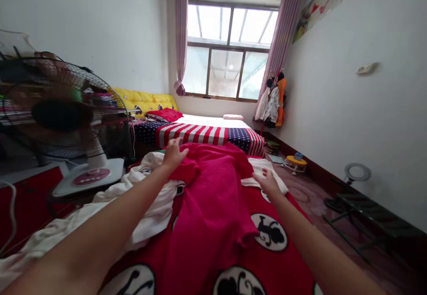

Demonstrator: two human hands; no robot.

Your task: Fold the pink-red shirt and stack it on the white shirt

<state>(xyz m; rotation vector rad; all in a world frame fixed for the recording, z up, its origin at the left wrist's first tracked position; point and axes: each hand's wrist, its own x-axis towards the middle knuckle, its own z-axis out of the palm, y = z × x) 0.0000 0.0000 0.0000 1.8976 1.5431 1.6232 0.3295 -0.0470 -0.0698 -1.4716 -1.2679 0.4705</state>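
While both bare arms reach forward over the bed, the view reads from left to right as follows. At far left stands an electric fan (63,113), its wire cage facing the viewer. Beside it, crumpled white cloth (153,215) lies along the left edge of the bed, under the left forearm.

The left hand (175,153) lies palm down with its fingers spread and nearly flat. It rests on the far-left corner of the red shirt (213,197), pressing rather than grasping.

The shirt lies at the middle of the bed, on a red bedspread (290,264) printed with black-and-white roundels. Its long axis runs away from the viewer toward the window (230,50), in line with the bed. The far end is bunched into folds between the two hands, and the near end spreads toward the camera. One short sleeve (245,235) sticks out to the right.

The right hand (267,180) sits at the shirt's far-right edge, touching the hem where more white cloth shows beneath. Its fingers are loosely curled, and whether they pinch the fabric cannot be told.

Beyond the hands lies a stars-and-stripes blanket (207,134). Farther right, clothes (273,101) hang by the curtain, and a ring lamp (357,172) stands on the floor against the right wall.
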